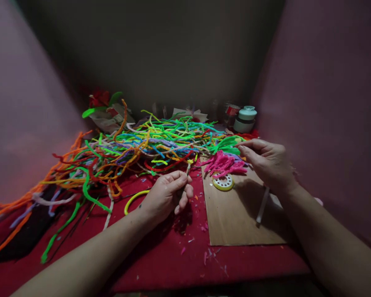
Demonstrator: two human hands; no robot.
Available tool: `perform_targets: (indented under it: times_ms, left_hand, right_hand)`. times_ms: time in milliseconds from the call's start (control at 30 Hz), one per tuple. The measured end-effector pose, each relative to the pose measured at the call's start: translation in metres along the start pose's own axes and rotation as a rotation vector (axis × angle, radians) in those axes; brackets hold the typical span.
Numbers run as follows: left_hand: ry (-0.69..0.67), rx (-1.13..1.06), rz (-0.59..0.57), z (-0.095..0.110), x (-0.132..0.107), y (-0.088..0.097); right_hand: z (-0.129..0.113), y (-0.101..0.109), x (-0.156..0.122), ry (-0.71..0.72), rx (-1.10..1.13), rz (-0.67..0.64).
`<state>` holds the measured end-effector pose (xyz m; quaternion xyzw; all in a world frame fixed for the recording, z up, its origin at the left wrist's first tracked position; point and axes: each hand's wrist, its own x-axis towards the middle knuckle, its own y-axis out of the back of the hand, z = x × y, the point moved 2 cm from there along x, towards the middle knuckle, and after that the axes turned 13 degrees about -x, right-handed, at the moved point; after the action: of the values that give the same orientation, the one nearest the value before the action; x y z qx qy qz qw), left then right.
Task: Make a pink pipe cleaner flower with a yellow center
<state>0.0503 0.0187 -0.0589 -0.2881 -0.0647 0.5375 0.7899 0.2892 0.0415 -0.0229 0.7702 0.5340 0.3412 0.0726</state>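
My left hand (170, 194) is closed in a pinch on a thin stem (188, 168) with a small yellow tip, held upright over the red cloth (160, 255). My right hand (267, 163) hovers over the brown board (235, 218), fingers curled together beside the pink pipe-cleaner pieces (224, 164) and green ones (227, 144); what it pinches, if anything, is hidden. A big tangle of coloured pipe cleaners (126, 150) lies behind my left hand.
A yellow-and-white round disc (223, 182) and a white stick (262, 206) lie on the board. A yellow loop (132, 200) rests on the cloth. Jars and a tape roll (245, 119) stand at the back right. Pink walls close both sides.
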Motion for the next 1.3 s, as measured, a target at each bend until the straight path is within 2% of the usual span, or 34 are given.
perform_targets:
  times_ms: [133,267,433,533,600,733,800,933,1133,1300]
  left_hand:
    - [0.022,0.019,-0.007,-0.003,0.001,0.002]
    - [0.034,0.043,-0.008,-0.004,0.0,0.001]
    - [0.049,0.059,-0.022,-0.006,-0.003,-0.001]
    - [0.051,0.079,-0.01,-0.007,-0.003,-0.002]
    - [0.056,0.09,-0.008,-0.008,-0.004,-0.003]
    - [0.068,0.096,-0.022,-0.009,-0.004,-0.004]
    - [0.064,0.096,-0.03,-0.01,-0.004,-0.004]
    - [0.06,0.102,-0.043,-0.012,-0.004,-0.004]
    - [0.072,0.104,-0.035,-0.011,-0.005,-0.004]
    - [0.071,0.103,-0.049,-0.011,-0.005,-0.003]
  right_hand:
    - [-0.003,0.004,0.001,-0.005,-0.022,0.06]
    - [-0.006,0.016,0.004,-0.01,-0.003,0.204]
    - [0.001,0.024,0.012,-0.034,0.05,0.288]
    - [0.01,0.018,0.016,-0.096,-0.016,0.205]
    - [0.014,0.012,0.017,-0.086,-0.106,0.142]
    - [0.02,0.004,0.017,0.115,-0.367,0.109]
    - [0.024,0.001,0.017,0.15,-0.449,0.077]
    - [0.028,-0.002,0.015,0.121,-0.511,0.025]
    - [0.022,-0.015,0.01,0.246,-0.574,-0.129]
    - [0.028,-0.026,0.005,0.241,-0.589,-0.196]
